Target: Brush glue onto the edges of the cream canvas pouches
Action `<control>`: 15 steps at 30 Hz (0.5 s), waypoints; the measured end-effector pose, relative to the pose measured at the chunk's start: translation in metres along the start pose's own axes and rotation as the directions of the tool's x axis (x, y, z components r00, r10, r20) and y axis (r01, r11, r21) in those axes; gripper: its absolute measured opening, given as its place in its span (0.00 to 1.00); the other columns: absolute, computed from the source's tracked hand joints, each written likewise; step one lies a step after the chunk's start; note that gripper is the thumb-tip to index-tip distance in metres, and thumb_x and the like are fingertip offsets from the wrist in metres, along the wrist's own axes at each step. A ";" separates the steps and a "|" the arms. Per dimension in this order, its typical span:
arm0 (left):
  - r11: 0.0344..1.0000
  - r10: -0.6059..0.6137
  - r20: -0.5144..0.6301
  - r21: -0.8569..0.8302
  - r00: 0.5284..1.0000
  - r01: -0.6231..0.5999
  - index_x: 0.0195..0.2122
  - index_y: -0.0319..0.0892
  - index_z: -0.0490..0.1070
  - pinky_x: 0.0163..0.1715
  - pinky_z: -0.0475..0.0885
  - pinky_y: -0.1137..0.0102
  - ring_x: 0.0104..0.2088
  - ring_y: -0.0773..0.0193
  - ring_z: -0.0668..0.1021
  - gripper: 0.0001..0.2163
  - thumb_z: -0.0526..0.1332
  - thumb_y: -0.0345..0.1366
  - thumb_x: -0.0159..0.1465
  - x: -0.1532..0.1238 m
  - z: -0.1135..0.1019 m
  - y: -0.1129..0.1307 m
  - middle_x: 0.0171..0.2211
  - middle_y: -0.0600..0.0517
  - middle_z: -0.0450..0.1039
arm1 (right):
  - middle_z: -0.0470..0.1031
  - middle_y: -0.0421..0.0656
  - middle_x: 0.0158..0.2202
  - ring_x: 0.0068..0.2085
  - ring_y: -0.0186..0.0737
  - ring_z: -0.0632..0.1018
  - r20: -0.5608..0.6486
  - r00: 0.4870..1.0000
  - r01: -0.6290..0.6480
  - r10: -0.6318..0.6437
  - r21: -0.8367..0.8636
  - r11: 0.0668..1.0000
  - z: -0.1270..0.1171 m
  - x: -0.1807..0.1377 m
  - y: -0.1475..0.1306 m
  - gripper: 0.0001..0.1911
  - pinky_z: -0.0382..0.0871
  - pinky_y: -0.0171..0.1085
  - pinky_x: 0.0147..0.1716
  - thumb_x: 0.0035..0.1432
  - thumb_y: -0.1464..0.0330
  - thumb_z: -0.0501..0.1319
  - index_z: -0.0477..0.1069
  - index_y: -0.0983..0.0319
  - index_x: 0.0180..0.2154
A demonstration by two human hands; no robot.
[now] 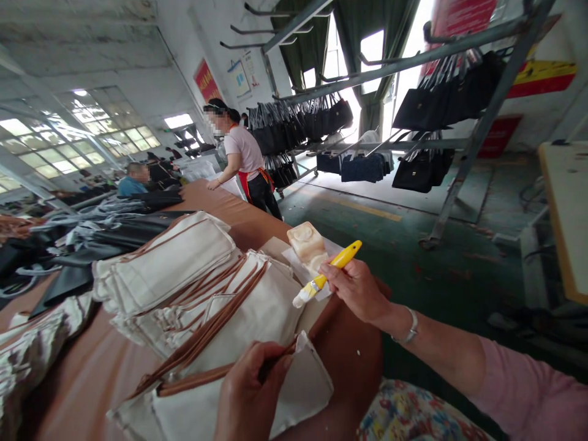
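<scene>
My right hand (353,288) is closed around a yellow-handled paintbrush (340,257), whose bristles, coated in something whitish, point down and left. Between the thumb and fingers of my left hand (255,383) is the brown-trimmed edge of a cream fabric bag piece (303,386). Just beyond it lies a pile of similar cream pieces (257,306) with brown edging. A whitish, glue-smeared container (307,242) stands past the brush at the table's edge; what it holds is not plain.
A brown-covered table (110,361) carries another cream stack (169,257) and black bags (124,239) at the left. Across it stands a co-worker (245,153). A metal rack (478,141) hung with dark bags is beyond the green floor (362,236).
</scene>
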State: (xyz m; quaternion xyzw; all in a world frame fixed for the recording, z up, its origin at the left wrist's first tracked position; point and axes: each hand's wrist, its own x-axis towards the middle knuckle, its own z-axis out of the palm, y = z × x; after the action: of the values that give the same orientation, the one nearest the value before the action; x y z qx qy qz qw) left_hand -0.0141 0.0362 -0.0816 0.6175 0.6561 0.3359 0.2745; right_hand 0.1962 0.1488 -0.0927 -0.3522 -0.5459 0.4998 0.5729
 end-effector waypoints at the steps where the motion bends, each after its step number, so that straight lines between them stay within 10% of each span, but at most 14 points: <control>1: 1.000 0.009 -0.019 0.009 1.000 -0.009 0.32 0.45 0.74 0.29 0.69 0.75 0.28 0.65 0.76 0.08 0.62 0.44 0.60 -0.003 0.001 0.000 0.27 0.54 0.75 | 0.65 0.37 0.21 0.22 0.32 0.64 0.063 0.997 -0.048 0.046 0.037 0.998 0.001 -0.001 0.001 0.16 0.56 0.30 0.19 0.61 0.56 0.62 0.70 0.63 0.32; 5: 0.999 0.014 -0.031 0.053 0.999 -0.013 0.31 0.45 0.74 0.28 0.69 0.75 0.27 0.66 0.76 0.08 0.63 0.44 0.60 -0.009 0.001 -0.004 0.26 0.55 0.75 | 0.62 0.36 0.17 0.18 0.28 0.59 0.294 0.926 -0.288 0.236 0.148 0.946 0.003 -0.007 -0.001 0.17 0.48 0.29 0.15 0.59 0.57 0.63 0.70 0.65 0.30; 11: 0.994 0.040 -0.063 0.104 0.997 -0.033 0.29 0.45 0.73 0.26 0.67 0.76 0.24 0.67 0.74 0.08 0.63 0.43 0.59 -0.014 -0.001 -0.002 0.23 0.56 0.74 | 0.63 0.37 0.17 0.19 0.28 0.61 0.102 0.981 -0.181 0.165 0.173 0.968 -0.001 -0.010 -0.006 0.17 0.52 0.28 0.17 0.57 0.60 0.64 0.68 0.65 0.24; 15: 0.995 0.001 -0.089 0.103 0.996 0.008 0.29 0.44 0.73 0.27 0.67 0.75 0.26 0.65 0.74 0.09 0.62 0.43 0.59 -0.017 -0.001 0.008 0.23 0.55 0.74 | 0.64 0.37 0.17 0.18 0.28 0.61 0.231 0.941 -0.297 0.249 0.204 0.933 0.003 -0.026 -0.008 0.16 0.49 0.28 0.16 0.57 0.58 0.64 0.71 0.66 0.28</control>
State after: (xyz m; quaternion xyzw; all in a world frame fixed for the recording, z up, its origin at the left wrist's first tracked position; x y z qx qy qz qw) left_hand -0.0087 0.0196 -0.0757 0.6143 0.6852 0.3282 0.2132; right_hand 0.1976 0.1210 -0.0917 -0.3017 -0.4832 0.6693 0.4770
